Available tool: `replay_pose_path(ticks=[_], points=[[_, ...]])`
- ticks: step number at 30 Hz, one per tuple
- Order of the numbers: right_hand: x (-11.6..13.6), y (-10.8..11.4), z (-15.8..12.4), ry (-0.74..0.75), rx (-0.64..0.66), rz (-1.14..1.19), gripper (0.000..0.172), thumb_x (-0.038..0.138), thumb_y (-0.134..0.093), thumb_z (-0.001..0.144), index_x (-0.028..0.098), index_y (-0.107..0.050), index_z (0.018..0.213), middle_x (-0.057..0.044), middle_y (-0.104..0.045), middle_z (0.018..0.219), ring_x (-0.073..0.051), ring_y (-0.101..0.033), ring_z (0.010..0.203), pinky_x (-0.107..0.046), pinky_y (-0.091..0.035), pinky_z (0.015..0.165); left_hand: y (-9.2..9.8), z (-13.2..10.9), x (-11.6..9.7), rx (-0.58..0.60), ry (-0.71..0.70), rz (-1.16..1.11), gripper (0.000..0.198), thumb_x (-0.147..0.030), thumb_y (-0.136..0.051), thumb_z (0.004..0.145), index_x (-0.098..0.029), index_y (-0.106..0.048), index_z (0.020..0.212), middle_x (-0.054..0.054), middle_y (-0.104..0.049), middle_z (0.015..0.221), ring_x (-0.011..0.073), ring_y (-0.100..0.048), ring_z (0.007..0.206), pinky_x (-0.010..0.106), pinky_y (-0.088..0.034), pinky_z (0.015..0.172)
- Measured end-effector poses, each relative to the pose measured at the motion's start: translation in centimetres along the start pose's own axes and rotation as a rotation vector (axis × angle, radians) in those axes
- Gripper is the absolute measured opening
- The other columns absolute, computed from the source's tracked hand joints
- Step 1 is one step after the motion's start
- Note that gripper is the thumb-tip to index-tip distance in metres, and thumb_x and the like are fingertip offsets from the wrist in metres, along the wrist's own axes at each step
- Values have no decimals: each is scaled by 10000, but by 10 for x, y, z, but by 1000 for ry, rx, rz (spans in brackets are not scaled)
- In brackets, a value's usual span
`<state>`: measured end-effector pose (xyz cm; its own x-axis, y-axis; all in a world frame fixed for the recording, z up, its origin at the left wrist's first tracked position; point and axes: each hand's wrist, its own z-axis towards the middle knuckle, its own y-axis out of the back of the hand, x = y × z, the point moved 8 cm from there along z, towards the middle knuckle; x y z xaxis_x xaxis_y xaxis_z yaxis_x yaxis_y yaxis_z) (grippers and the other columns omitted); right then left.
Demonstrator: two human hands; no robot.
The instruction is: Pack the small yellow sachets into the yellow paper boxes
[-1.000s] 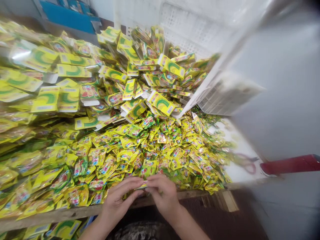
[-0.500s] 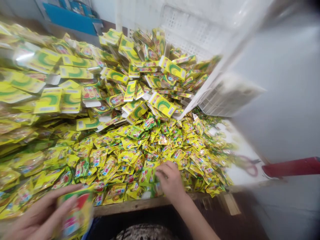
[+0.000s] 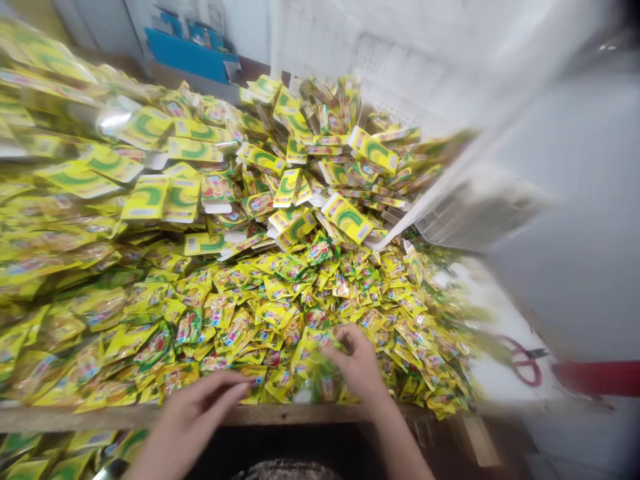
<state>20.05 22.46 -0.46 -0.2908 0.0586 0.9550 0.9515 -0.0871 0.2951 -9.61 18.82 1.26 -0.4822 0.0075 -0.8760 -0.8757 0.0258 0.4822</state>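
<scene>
My left hand [image 3: 187, 417] reaches in over the table's front edge with its fingers stretched out, thumb and forefinger slightly apart. No packet shows in it, and its fingertips are close to the front of a pile of small yellow-green sachets [image 3: 280, 313]. To its right, my right hand [image 3: 357, 367] is curled at the front of the pile. A motion-blurred yellow-green sachet [image 3: 313, 353] shows at its thumb and fingers, seemingly gripped; the exact hold is smeared. The sachets carry red and pink print.
Yellow-green cartons [image 3: 345, 220], several with open flaps, are heaped behind the sachets. Red-handled scissors [image 3: 525, 363] lie at the right near a red object [image 3: 600, 379]. A white perforated basket [image 3: 400, 73] stands at the back. More cartons [image 3: 70, 457] show below the wooden edge [image 3: 280, 415].
My left hand has moved right and up toward the pile, and the larger packet it held is gone from it. My right hand remains at the sachets; the whole view has shifted.
</scene>
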Motion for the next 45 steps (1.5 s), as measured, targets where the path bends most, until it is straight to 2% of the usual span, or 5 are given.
replay_pose_path(ticks=[6, 15, 24, 34, 45], points=[[-7, 22, -6, -65, 61, 207, 195, 273, -624, 820, 197, -711, 976, -56, -648, 895, -193, -619, 771, -265, -486, 594, -112, 58, -34, 67, -56, 75, 139, -294, -612, 812, -225, -714, 877, 24, -667, 746, 207, -609, 707, 298, -457, 703], [27, 14, -1, 170, 5, -27, 73, 134, -717, 724, 205, -726, 708, -15, -600, 790, -172, -579, 761, -269, -458, 680, -126, 57, -26, 94, 59, -126, 201, -367, -579, 845, -203, -579, 729, -27, -551, 651, 151, -519, 597, 237, -391, 572], [-9, -33, 9, -213, 263, 233, 116, 230, -698, 729, 186, -590, 722, 58, -553, 566, -115, -484, 466, -214, -395, 462, -108, 61, -55, 283, 24, -371, 135, -334, -609, 865, -201, -593, 886, -3, -578, 807, 157, -564, 768, 235, -464, 697], [30, -17, 6, 140, 237, -90, 123, 154, -715, 748, 224, -667, 838, 1, -643, 799, -191, -596, 774, -257, -462, 703, -97, 59, -80, 348, -201, -25, 159, -233, -624, 850, -263, -706, 983, 26, -730, 900, 202, -671, 830, 268, -511, 756], [-32, 1, 9, -30, -45, 56, 219, 392, -706, 758, 203, -600, 728, 5, -546, 626, -165, -515, 580, -234, -413, 503, 7, 254, -128, -360, -238, 478, 296, -434, -752, 674, -147, -736, 745, 96, -649, 763, 291, -608, 797, 340, -455, 689]])
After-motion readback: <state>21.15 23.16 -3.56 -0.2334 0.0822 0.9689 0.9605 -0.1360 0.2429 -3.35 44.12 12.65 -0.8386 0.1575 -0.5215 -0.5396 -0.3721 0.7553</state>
